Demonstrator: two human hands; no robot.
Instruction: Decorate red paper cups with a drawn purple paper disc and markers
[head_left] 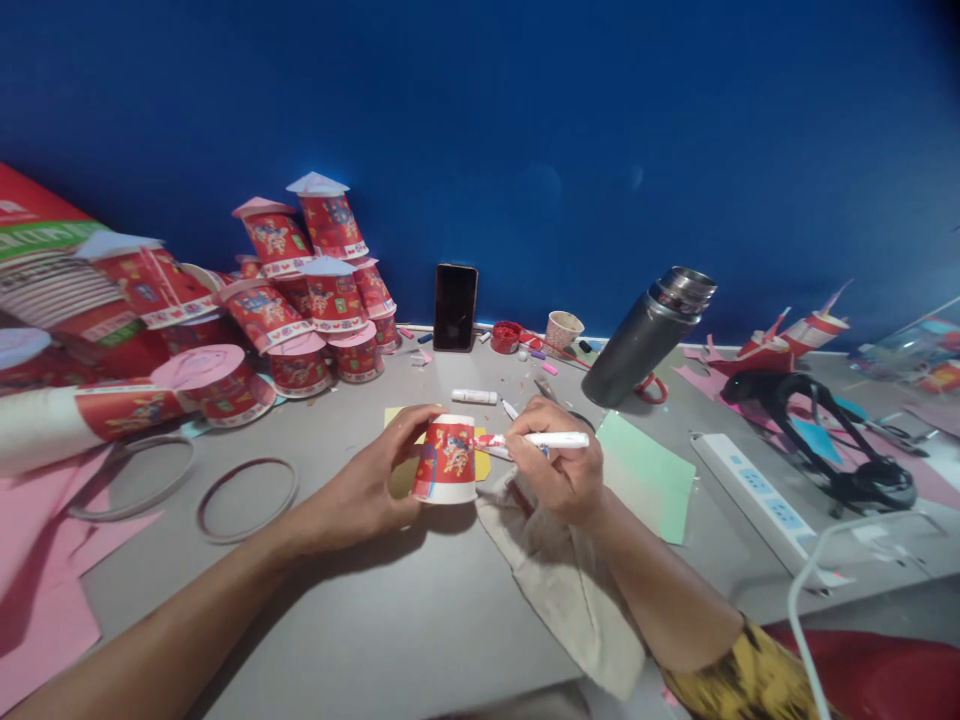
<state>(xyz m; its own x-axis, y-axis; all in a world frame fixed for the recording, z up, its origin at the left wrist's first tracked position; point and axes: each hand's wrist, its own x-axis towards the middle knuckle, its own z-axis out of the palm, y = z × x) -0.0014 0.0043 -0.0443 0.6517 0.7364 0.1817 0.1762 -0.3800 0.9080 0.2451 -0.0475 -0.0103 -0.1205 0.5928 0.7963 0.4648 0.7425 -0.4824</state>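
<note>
A red and white paper cup [454, 455] with a printed figure is upside down in my left hand [375, 480], thumb and fingers around its left side. Between the fingers of my right hand [559, 465] is a white marker [556, 440], its tip at the cup's right side. Whether the tip touches the cup I cannot tell. Under my right wrist lies a crumpled beige cloth [555, 570]. Behind the cup, partly hidden, is a piece of yellow paper [484, 467]. A white marker cap or pen [474, 397] lies just beyond.
Stacked red cups with paper cones [330, 300] stand at left, near two tape rings [247, 498]. A phone [454, 308] leans on the blue wall. A dark flask [649, 335], green paper [649, 480], a power strip [757, 500] and a black headset strap [825, 440] are at right.
</note>
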